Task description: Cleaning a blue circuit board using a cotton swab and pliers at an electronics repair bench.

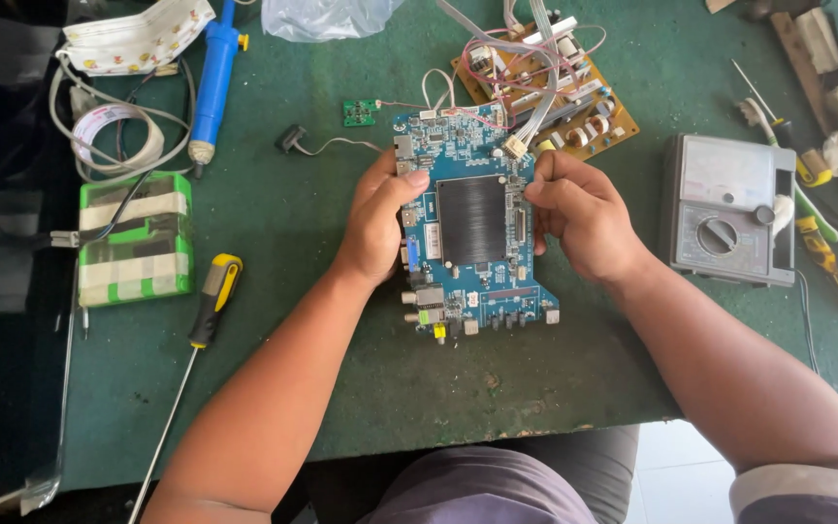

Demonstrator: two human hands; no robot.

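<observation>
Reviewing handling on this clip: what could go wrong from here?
1. Both hands, left hand and right hand, grip the blue circuit board bare; static or finger contact might harm components.
2. The white wire bundle links it to the brown board; lifting could strain the connector.

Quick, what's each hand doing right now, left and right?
Left hand: closed on the left edge of the blue circuit board, thumb on top.
Right hand: closed on the board's right edge, near the white connector.

blue circuit board, flat, apparently on green mat
</observation>
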